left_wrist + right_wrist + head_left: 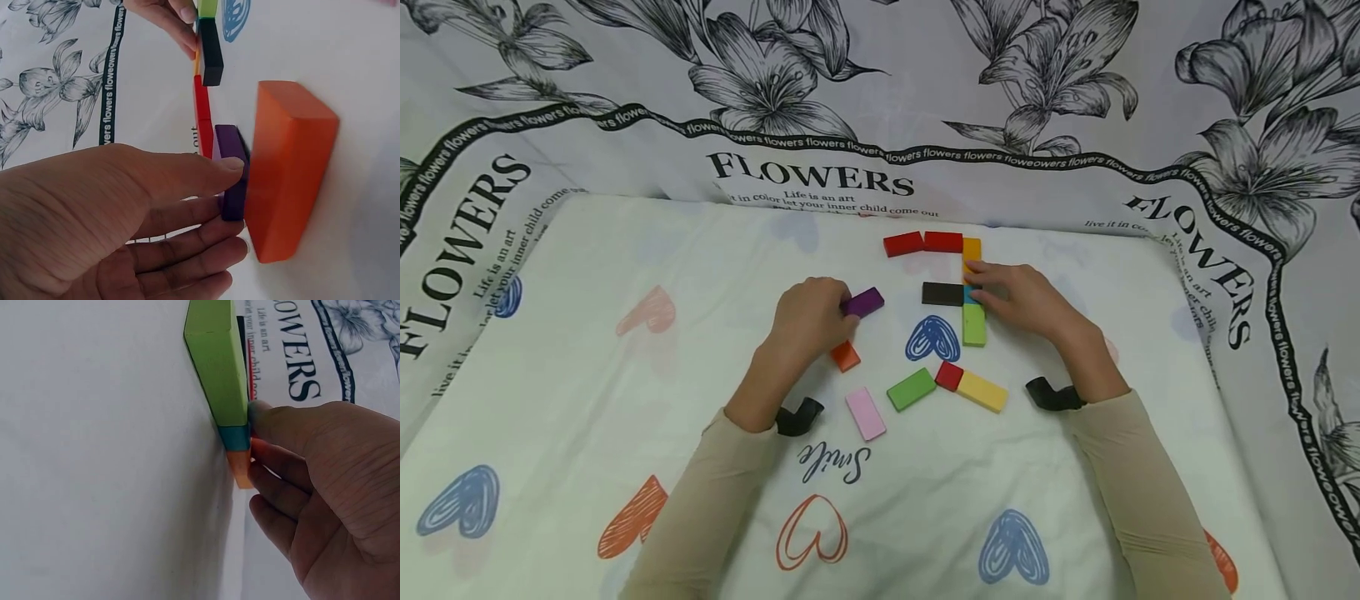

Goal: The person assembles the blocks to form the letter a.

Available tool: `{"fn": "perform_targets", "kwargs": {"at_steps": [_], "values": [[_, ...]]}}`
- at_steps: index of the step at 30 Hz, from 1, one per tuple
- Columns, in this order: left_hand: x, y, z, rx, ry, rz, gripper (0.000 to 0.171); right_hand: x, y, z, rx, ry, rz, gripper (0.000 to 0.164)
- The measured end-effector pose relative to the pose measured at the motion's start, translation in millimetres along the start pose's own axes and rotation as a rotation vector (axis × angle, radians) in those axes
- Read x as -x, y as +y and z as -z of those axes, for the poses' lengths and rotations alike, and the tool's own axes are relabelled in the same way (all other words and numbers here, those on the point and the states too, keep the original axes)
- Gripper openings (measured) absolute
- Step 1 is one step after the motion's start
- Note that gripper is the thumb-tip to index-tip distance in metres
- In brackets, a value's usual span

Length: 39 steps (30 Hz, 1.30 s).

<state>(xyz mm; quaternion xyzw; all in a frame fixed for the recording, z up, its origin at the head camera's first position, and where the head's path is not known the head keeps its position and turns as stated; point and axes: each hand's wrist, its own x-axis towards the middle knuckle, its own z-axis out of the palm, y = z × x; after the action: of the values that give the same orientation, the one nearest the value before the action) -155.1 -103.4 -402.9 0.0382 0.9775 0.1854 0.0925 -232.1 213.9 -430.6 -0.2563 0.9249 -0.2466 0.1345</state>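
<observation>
The left hand [811, 317] pinches a purple block [867, 302], its thumb lying along one side and its fingers [203, 240] on the other, above the white cloth's [722, 517] left-centre area or resting on it; which of these, I cannot tell. Just below that hand, partly hidden by it in the head view, lies an orange block [845, 357]. The right hand [1026, 302] grasps nothing firmly: its fingers are loosely extended and touch an upright line of blocks, the thumb at a small blue block [972, 295] and a fingertip at the amber block [972, 248] above it. A light green block [973, 327] continues the line below the blue one, and a black block [942, 294] meets it from the left. Two red blocks [943, 242] run end to end leftward from the amber block's top. Nearer the person, a yellow block [983, 392] touches a small red block [950, 376], with a darker green block [912, 390] just beside it and a pink block [866, 414] farther left, apart. Beige sleeves [1150, 500] cover both forearms.
</observation>
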Motion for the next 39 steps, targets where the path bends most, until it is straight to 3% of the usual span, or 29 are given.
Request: {"fn": "perform_targets", "kwargs": {"at_steps": [6,12,20,26,33,39], "values": [[-12.6,6.0,6.5,0.033,-0.036,0.0,0.029,-3,-2,-1,-0.018,-0.02,0.002,0.044],[-23.1,5.8,11.0,0.036,-0.066,-0.046,0.03,-6,-9,-5,-0.031,-0.035,0.008,0.043],[-21.9,15.3,2.9,-0.015,-0.081,-0.056,0.028,-6,-11,-9,-0.018,-0.026,0.018,0.044],[-29.6,24.1,0.6,-0.047,-0.076,-0.057,0.026,-3,-8,-5,-0.016,-0.009,0.02,0.044],[-35.7,32.7,-8.9,-0.058,-0.087,-0.108,0.021,2,-2,-2,-0.007,-0.008,0.006,0.043],[-37.1,35.0,-10.1,-0.069,-0.074,-0.094,0.02,3,0,-1,-0.01,-0.014,0.022,0.043]]}}
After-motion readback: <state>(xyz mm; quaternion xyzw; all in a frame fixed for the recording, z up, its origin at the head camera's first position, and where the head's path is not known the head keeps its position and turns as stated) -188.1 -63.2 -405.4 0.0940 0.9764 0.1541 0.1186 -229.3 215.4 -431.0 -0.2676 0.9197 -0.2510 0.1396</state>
